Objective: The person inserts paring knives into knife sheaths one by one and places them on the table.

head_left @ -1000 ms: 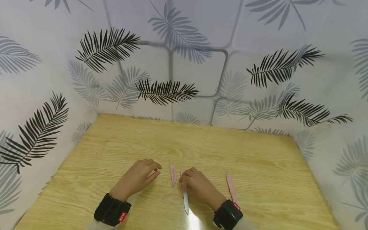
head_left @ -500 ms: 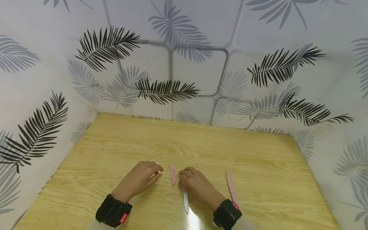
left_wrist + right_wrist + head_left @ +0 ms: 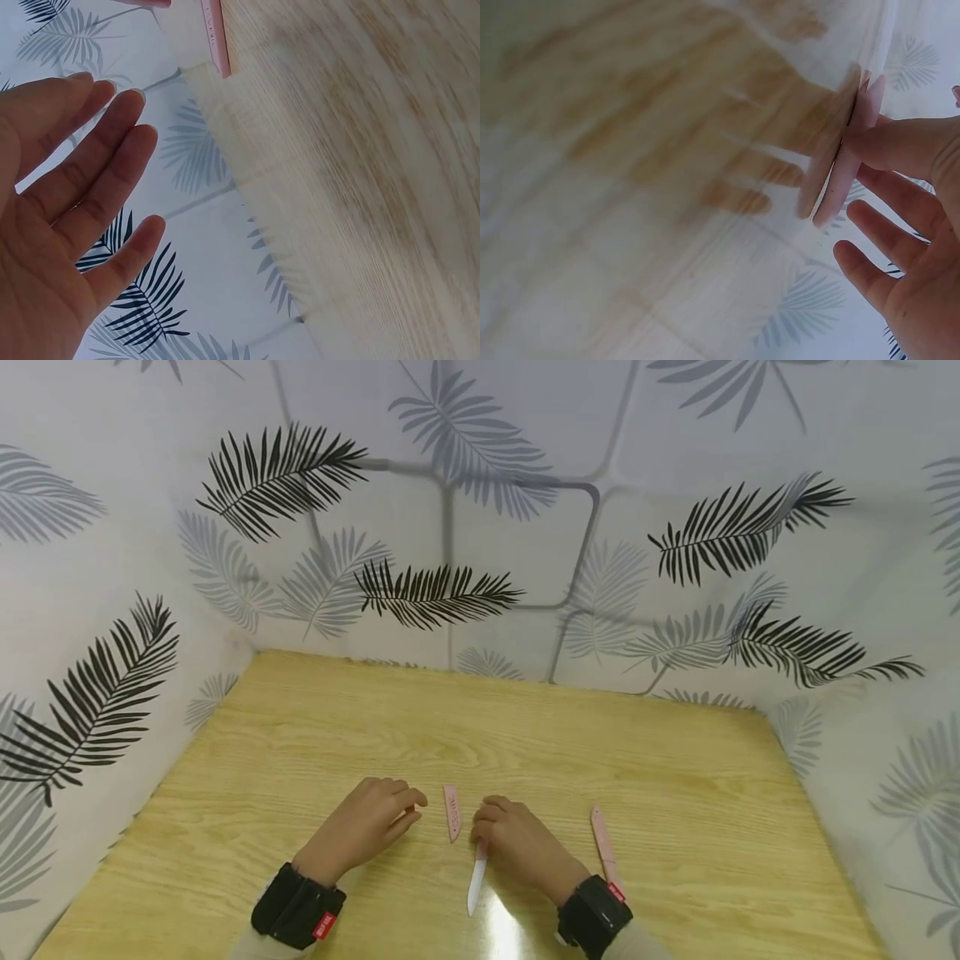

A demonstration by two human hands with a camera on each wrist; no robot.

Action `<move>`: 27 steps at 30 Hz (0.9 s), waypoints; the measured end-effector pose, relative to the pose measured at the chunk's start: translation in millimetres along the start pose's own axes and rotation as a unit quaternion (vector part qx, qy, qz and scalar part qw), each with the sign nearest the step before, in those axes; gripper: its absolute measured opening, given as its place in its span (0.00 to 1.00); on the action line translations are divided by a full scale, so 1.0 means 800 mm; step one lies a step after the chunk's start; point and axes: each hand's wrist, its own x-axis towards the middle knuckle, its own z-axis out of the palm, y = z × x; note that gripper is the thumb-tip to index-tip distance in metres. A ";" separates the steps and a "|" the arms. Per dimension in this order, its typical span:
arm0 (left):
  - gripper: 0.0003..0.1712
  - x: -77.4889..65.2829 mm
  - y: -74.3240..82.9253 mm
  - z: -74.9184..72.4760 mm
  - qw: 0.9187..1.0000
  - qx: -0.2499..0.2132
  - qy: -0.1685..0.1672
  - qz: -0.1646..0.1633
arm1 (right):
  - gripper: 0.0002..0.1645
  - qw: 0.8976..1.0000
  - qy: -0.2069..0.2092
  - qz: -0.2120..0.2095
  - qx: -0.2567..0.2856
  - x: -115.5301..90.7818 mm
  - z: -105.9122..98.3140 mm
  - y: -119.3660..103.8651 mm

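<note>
Rightward, a pink strip [image 3: 452,812] obstructs the left grip [image 3: 363,821].

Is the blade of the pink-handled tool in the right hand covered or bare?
Bare: the head view shows its pale blade sticking out from the right hand with nothing over it.

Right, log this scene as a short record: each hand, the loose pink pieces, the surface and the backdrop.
Left hand: holds nothing, fingers loosely bent
Right hand: pinches the handle of a pink-handled blade, pale tip pointing toward the person
Between the hands: pink lettered strip, touching neither
Beyond the right hand: long pink piece, near end hidden behind the right wristband
Surface: wood-grain table
Backdrop: leaf-print covering
</note>
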 end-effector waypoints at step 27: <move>0.06 -0.002 0.002 0.001 1.000 0.009 0.017 0.016 | 0.06 0.995 -0.058 0.075 0.008 -0.010 -0.014 -0.001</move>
